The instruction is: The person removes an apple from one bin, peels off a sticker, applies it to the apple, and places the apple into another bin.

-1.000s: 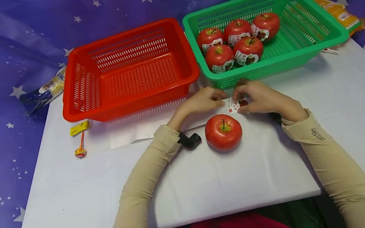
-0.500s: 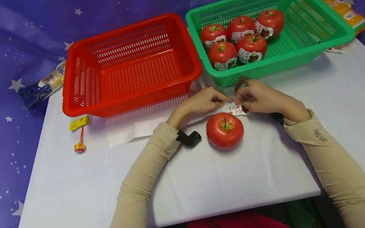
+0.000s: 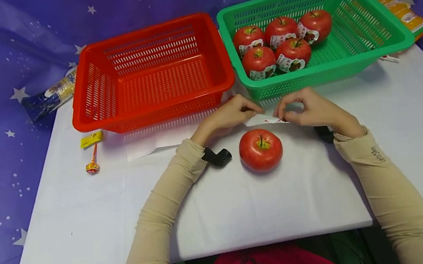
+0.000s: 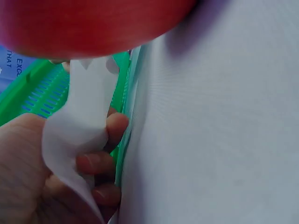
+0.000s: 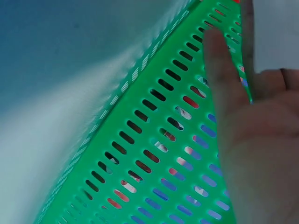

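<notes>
Your counter (image 3: 90,220) carries a red basket (image 3: 97,96) and, beside it, a green basket (image 3: 379,43) holding five labelled apples (image 3: 258,59). A bare apple (image 3: 261,150) sits just before your hands. Your left hand (image 3: 229,115) and right hand (image 3: 310,110) each pinch an end of a small sticker (image 3: 265,120); its print is mostly hidden, probably facing down.

The apple (image 3: 261,150) is red with a yellow-green stem hollow. One basket (image 3: 155,107) is red, the other (image 3: 376,54) green, both slotted. The sticker (image 3: 267,119) is white with red print. The worktop (image 3: 242,214) is white; the backdrop (image 3: 15,40) is purple with pale stars.
</notes>
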The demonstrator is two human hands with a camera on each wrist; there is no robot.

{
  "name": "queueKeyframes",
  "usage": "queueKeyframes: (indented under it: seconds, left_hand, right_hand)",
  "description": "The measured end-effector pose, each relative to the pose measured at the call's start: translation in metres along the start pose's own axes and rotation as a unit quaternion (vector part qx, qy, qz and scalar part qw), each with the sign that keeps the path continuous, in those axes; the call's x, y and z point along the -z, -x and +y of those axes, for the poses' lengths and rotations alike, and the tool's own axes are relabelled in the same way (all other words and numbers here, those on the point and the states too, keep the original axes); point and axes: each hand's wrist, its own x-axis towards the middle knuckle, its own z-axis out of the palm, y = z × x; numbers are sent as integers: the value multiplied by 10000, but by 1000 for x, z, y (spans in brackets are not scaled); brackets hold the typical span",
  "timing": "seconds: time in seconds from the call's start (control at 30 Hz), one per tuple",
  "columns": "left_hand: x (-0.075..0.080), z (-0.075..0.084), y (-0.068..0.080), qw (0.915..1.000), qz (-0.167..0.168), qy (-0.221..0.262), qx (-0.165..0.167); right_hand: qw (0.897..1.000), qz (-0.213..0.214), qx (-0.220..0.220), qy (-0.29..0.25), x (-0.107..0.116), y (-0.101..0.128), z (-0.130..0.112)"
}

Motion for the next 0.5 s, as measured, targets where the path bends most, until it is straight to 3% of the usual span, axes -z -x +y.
queueKeyframes:
  seconds: [0.1,0.2,0.4,0.5]
  left_hand:
    - [1,1,1,9998,94,-130,141]
    - [2,1,2,9996,113,-169,196]
    - [1,0,1,9961,-129,-792,-372]
    - [-1,-2,0,9936,-299,-996,-431]
  right_hand:
    - [9991,282,-252,165,2,1,-2]
    - [9985,271,-336,345,2,0,-1]
    - [9941,-393,-112,1004,-4,-7,0]
    - [9910,-604,-238,1174,-8,-8,-3]
